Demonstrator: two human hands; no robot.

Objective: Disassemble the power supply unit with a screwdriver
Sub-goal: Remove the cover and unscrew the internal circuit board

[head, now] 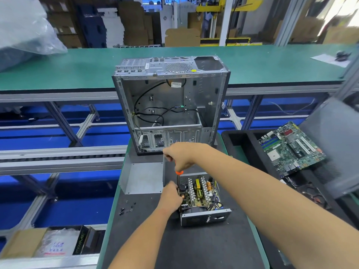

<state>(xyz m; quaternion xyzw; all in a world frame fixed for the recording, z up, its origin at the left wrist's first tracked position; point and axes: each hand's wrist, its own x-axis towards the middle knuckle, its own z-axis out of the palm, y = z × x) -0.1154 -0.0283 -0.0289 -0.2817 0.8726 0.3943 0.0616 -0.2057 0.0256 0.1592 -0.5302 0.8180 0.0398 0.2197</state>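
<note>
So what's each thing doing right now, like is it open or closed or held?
Power supply: lid off, insides showing, on the black mat.
Metal lid: off, lying beside it.
Screwdriver: upright, tip down in the power supply.
Right hand: grips the screwdriver handle.
Left hand: steadies the power supply's edge.
Computer case: side open, gutted.
Screws: loose on the mat.

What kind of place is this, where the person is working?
Probably an electronics workshop or factory line for taking computers apart. An emptied grey metal computer case stands on the bench, a green circuit board lies in a black tray, and stacked brown cardboard boxes fill the background like a warehouse.
</note>
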